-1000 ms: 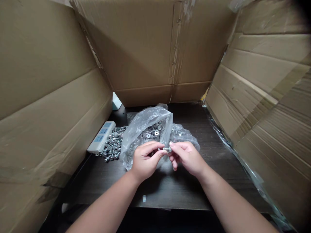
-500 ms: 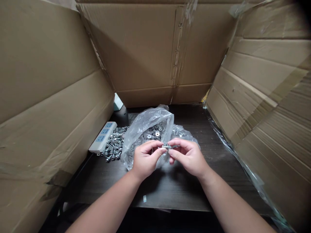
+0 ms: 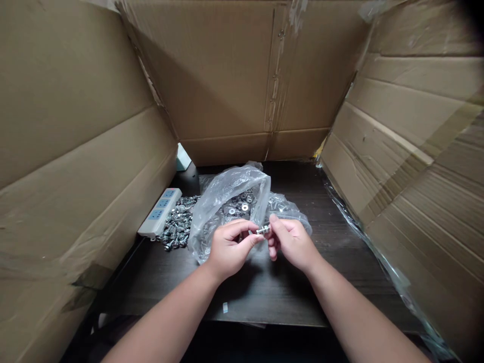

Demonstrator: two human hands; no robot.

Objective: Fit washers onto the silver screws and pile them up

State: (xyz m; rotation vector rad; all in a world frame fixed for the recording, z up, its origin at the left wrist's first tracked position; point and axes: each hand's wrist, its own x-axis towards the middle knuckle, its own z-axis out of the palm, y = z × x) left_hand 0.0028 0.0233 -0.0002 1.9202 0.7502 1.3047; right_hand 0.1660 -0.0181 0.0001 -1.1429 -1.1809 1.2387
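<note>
A small metal bolt [image 3: 262,230] with washers or a nut on it lies sideways between my hands. My left hand [image 3: 229,248] pinches one end between thumb and fingertips. At the other end, my right hand [image 3: 294,243] has its fingers curled against the bolt, with the thumb along the upper side. Just behind the hands, an open clear plastic bag [image 3: 230,181] holds many small washers [image 3: 245,207]. A second clear bag [image 3: 289,207] of metal pieces sits partly hidden behind my right hand.
To the left, a heap of bolts [image 3: 177,227] rests against a white power strip [image 3: 161,214]. Cardboard walls [image 3: 234,75] enclose the dark table [image 3: 272,297] on the left, back and right. A small pale scrap [image 3: 226,307] lies near the front edge.
My right thumb has shifted upward and the right fingers have rolled around the bolt's end. The bolt is now slightly tilted. The left hand keeps its pinch.
</note>
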